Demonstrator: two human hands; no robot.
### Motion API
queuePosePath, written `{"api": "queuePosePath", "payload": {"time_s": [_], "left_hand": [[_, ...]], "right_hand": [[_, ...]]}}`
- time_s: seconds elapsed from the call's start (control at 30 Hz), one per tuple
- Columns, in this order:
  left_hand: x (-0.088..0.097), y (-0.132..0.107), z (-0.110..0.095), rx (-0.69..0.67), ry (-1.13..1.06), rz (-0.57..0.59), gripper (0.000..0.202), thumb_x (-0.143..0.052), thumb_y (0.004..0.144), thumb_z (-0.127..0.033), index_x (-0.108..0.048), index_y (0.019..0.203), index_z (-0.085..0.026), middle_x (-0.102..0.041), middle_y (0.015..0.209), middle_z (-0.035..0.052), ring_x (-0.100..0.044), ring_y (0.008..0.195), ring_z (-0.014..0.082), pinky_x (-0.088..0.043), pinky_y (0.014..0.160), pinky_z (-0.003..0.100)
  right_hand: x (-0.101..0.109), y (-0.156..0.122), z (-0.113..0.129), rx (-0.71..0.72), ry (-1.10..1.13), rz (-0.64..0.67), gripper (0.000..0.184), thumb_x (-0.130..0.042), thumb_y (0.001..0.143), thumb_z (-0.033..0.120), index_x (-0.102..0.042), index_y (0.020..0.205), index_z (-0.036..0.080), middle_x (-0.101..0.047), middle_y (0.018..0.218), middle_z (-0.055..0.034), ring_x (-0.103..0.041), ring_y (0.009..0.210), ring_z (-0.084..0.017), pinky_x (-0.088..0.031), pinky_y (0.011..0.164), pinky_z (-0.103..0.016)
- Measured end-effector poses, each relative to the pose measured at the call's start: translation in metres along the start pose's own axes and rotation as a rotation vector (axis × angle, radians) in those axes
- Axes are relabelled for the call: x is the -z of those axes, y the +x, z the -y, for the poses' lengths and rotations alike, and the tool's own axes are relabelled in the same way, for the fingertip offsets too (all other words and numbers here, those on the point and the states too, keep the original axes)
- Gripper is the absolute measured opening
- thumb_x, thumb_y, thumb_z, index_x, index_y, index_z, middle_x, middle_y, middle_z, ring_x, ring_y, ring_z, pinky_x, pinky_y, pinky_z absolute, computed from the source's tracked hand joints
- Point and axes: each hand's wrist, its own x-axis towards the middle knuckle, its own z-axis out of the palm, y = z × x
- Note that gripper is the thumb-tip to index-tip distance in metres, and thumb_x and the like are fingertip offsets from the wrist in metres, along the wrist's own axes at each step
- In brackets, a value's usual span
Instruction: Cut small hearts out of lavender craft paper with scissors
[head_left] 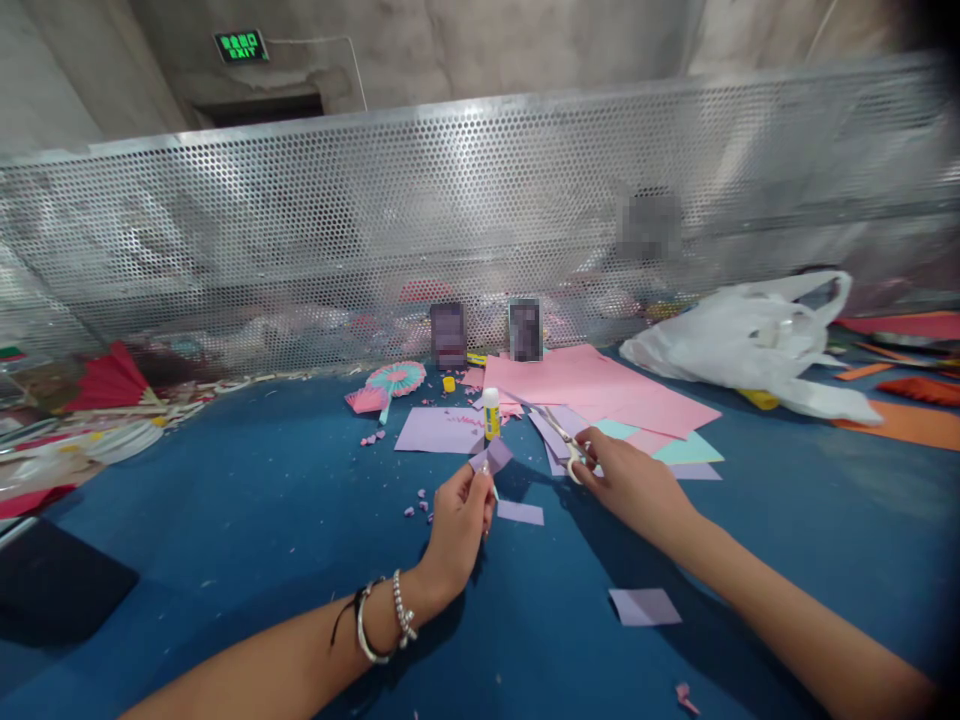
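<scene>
My left hand (459,520), with bracelets on its wrist, is closed in a pinch on a small folded lilac paper piece (491,457) held above the blue table (247,500). My right hand (626,480) reaches forward and rests on a pair of scissors (562,438) lying on lilac sheets (559,432); its fingers curl at the white handle. A glue stick (491,413) with a yellow label stands upright just beyond the left hand, on a lilac sheet (439,430). A lilac scrap (520,513) lies between the hands.
Pink sheets (592,385) and a teal sheet (686,450) lie ahead. A white plastic bag (757,345) sits at the right, orange paper (911,422) beyond it. Paper fans (394,380) lie at centre left, a red fan (112,378) far left. A perforated metal screen (375,220) closes the back. Another lilac square (645,606) lies near my right forearm.
</scene>
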Motion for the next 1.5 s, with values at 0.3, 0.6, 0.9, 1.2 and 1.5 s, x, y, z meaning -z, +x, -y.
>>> {"api": "queuePosePath", "payload": {"time_s": [0.3,0.6,0.9,1.2,1.5], "left_hand": [[-0.001,0.001,-0.001,-0.002,0.018,-0.013,0.032,-0.041,0.085,-0.038,-0.04,0.061,-0.018,-0.036,0.045,-0.0073,-0.031,0.038,0.0054,-0.028,0.037,0.015],[-0.001,0.002,-0.001,-0.013,0.042,-0.034,0.032,-0.041,0.084,-0.038,-0.039,0.06,-0.018,-0.036,0.045,-0.0079,-0.031,0.037,0.0056,-0.025,0.036,0.016],[-0.003,-0.001,0.001,-0.045,0.093,0.15,0.032,-0.041,0.085,-0.037,-0.045,0.06,-0.017,-0.04,0.043,-0.0067,-0.035,0.038,0.0071,-0.029,0.04,0.018],[-0.003,0.0,0.001,-0.054,0.09,0.161,0.033,-0.041,0.086,-0.039,-0.045,0.061,-0.017,-0.04,0.043,-0.0067,-0.036,0.038,0.0073,-0.03,0.04,0.018],[-0.004,-0.001,0.0,-0.055,0.092,0.172,0.035,-0.041,0.085,-0.042,-0.044,0.061,-0.017,-0.04,0.043,-0.0066,-0.036,0.038,0.0073,-0.031,0.04,0.019]], "right_hand": [[0.005,-0.001,0.007,0.056,0.394,0.125,0.023,-0.044,0.082,0.041,-0.052,0.085,0.019,-0.062,0.072,-0.0026,-0.055,0.062,-0.016,-0.031,0.051,-0.024],[0.01,-0.02,0.03,0.364,0.844,0.651,0.025,-0.048,0.084,0.041,-0.053,0.08,0.017,-0.064,0.068,-0.0012,-0.054,0.058,-0.012,-0.04,0.055,-0.022],[0.007,-0.019,0.036,0.356,0.962,0.644,0.035,-0.04,0.087,0.047,-0.053,0.08,0.016,-0.06,0.072,-0.0021,-0.053,0.06,-0.011,-0.043,0.058,-0.023],[0.003,-0.019,0.034,0.381,0.908,0.62,0.04,-0.037,0.088,0.051,-0.054,0.081,0.015,-0.062,0.072,-0.0022,-0.053,0.061,-0.011,-0.042,0.058,-0.023],[0.005,-0.02,0.037,0.388,0.903,0.595,0.039,-0.034,0.089,0.049,-0.053,0.082,0.016,-0.062,0.072,-0.0021,-0.053,0.06,-0.011,-0.041,0.056,-0.022]]}}
